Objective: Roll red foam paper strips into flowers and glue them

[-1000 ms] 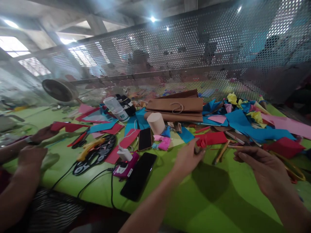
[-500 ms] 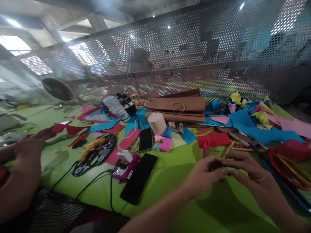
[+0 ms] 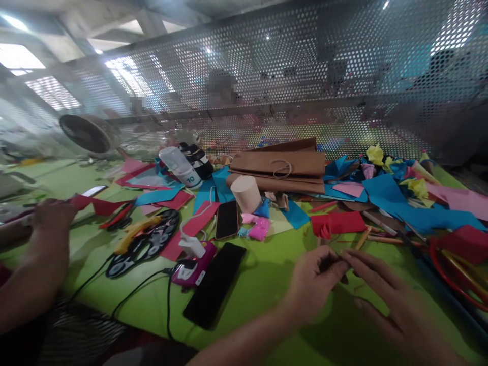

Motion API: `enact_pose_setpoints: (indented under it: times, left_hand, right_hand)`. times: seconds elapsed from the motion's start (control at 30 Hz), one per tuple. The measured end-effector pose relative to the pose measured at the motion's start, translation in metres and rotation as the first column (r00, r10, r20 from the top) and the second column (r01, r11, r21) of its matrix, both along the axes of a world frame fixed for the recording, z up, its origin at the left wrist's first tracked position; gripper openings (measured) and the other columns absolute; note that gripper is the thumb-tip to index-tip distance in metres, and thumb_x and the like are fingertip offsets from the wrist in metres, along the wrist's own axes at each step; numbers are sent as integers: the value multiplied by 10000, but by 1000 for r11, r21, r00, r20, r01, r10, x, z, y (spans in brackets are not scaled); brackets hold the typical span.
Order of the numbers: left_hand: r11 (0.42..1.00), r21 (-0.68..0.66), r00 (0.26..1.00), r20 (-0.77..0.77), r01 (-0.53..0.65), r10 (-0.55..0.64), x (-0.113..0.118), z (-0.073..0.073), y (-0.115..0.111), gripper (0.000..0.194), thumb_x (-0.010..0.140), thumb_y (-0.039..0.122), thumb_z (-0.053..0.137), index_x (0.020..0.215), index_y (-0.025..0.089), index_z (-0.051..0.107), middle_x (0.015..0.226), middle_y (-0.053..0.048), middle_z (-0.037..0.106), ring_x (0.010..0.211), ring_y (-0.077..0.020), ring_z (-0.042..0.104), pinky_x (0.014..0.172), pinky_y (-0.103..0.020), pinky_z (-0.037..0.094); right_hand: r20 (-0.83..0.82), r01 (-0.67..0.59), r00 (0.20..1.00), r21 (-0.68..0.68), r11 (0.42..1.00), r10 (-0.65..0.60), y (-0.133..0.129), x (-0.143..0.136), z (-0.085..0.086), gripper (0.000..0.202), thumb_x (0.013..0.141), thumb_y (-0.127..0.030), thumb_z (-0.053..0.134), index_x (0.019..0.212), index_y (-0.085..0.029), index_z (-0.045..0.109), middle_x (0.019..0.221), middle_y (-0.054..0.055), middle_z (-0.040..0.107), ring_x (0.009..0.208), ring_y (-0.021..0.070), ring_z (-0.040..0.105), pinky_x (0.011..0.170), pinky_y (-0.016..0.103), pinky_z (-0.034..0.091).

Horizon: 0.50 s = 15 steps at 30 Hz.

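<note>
My left hand is closed in a pinch over the green tabletop, thumb against the bent fingers. A small dark brown bit shows by its fingertips, too little to name. My right hand is beside it, fingers stretched toward the left fingertips and thumb held apart below. Nothing shows between the right thumb and fingers. Just beyond the hands lie a red paper piece and a red fringed strip. Thin orange-brown sticks lie past the right fingers.
A black phone, a smaller phone, a purple power strip and a yellow-handled glue gun lie leftward. Behind stand a tape roll and folded brown paper. Another person's arm is at far left.
My right thumb has moved down, away from the fingertips, and the right fingers have straightened. My left hand keeps its pinch. The other person's hand has shifted at the red paper.
</note>
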State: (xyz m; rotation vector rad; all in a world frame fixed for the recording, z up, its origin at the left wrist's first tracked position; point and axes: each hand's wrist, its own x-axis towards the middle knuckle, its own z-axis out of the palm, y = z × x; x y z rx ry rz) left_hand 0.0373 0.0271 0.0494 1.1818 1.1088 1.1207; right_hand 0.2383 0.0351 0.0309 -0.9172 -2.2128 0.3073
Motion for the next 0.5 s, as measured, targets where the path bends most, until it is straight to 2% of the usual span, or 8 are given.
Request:
enact_pose_setpoints:
  times: [0.1, 0.2, 0.27, 0.37, 0.43, 0.5]
  left_hand:
    - [999, 49, 996, -85, 22, -18, 1, 7, -4, 279, 920, 388, 685, 766, 165, 617, 697, 8, 578, 666, -117, 513, 634, -250, 388]
    - [995, 57, 993, -86, 83, -78, 1, 9, -6, 242, 922, 372, 677, 799, 167, 637, 722, 9, 575, 681, -115, 508, 647, -248, 387]
    - [995, 22, 994, -40, 100, -100, 0, 9, -5, 260, 930, 404, 668, 824, 168, 641, 735, 9, 567, 684, -116, 506, 647, -246, 392]
    - [994, -42, 995, 22, 103, -102, -1, 6, -3, 364, 937, 505, 648, 796, 173, 606, 697, 22, 511, 643, -110, 478, 614, -241, 379]
    - [992, -62, 993, 27, 113, -111, -2, 4, -2, 430, 942, 566, 632, 766, 178, 581, 678, 26, 493, 617, -104, 464, 596, -239, 369]
    - [990, -57, 991, 8, 133, -133, -3, 3, -2, 477, 955, 606, 608, 745, 179, 570, 663, 28, 490, 600, -99, 453, 583, -238, 353]
  right_hand:
    - [-71, 29, 997, -77, 997, -34, -2, 4, -4, 505, 971, -351, 667, 1473, -412, 647, 1408, 45, 733, 1212, 284, 742, 960, 382, 653]
    - [-201, 102, 966, -271, 957, -160, -1, 10, -5, 308, 961, -429, 676, 1238, -401, 806, 1234, 48, 805, 1100, 287, 772, 902, 390, 656]
    - [-282, 124, 921, -445, 887, -270, 3, 13, -5, 261, 915, -513, 726, 1080, -362, 860, 1117, 63, 822, 1016, 285, 771, 850, 381, 651]
    - [-397, 47, 824, -663, 747, -404, 10, 15, -6, 309, 786, -586, 840, 902, -302, 879, 918, 73, 813, 795, 235, 720, 678, 321, 611]
    - [-458, -31, 754, -741, 671, -471, 14, 14, -8, 342, 694, -591, 906, 807, -271, 867, 802, 67, 789, 667, 191, 645, 583, 294, 552]
    - [-496, -89, 698, -776, 624, -517, 18, 11, -8, 358, 625, -573, 951, 728, -249, 839, 749, 58, 771, 617, 166, 592, 556, 287, 516]
